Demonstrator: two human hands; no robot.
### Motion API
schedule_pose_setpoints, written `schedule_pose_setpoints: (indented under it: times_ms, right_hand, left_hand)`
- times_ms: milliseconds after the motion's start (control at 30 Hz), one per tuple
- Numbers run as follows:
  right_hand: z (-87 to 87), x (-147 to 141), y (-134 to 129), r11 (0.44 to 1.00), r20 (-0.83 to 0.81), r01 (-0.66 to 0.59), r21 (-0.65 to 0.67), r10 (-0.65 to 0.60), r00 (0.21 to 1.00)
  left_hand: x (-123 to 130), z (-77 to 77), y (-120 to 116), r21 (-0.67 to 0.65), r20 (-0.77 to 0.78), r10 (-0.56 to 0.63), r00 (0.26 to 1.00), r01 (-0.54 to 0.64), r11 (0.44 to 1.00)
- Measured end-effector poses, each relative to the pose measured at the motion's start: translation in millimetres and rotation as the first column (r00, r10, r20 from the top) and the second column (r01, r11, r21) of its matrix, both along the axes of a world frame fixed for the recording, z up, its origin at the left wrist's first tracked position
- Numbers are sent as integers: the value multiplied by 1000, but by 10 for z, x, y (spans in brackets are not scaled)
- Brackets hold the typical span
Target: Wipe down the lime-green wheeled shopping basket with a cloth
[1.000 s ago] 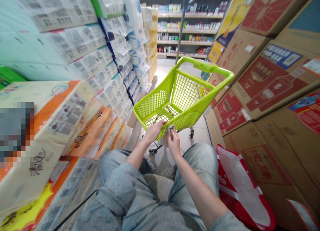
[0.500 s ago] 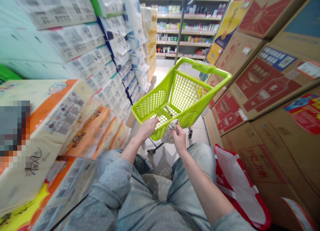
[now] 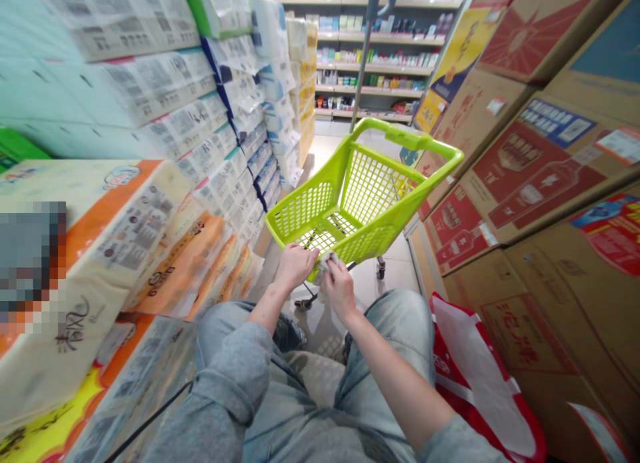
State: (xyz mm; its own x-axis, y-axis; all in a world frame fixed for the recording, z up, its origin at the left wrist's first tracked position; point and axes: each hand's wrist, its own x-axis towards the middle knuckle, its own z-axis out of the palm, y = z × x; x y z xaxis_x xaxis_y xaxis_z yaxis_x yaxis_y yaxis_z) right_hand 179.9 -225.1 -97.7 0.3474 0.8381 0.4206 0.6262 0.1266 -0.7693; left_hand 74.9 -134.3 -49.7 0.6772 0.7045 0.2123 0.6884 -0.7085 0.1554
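Observation:
A lime-green plastic shopping cart [image 3: 395, 189] with lattice walls stands in front of my knees, its basket bare inside. My left hand [image 3: 297, 265] grips the cart's near rim, fingers curled over it. A crumpled light cloth [image 3: 327, 259] is bunched in my right hand [image 3: 340, 288], pressed against the rim's near corner just right of my left hand. Part of the cloth is hidden behind the fingers.
Stacked tissue packs [image 3: 170, 83] line the left side, with orange-and-cream packs [image 3: 150, 223] close by. Cardboard cartons [image 3: 530, 156] rise on the right. A red-and-white bag [image 3: 475, 376] sits beside my right leg. Store shelves [image 3: 380, 63] stand beyond a metal pole [image 3: 363, 69].
My right hand has moved left along the rim with the cloth, closer to my left hand. The cloth is bunched smaller. The cart stays in nearly the same place.

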Motion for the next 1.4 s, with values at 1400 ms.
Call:
schedule_pose_setpoints:
  times_ms: [1400]
  right_hand:
    - [334,1542,336,967,514,252,-22,-205,833]
  left_hand:
    - [142,32,-219,-30,51,-69,996,71,997]
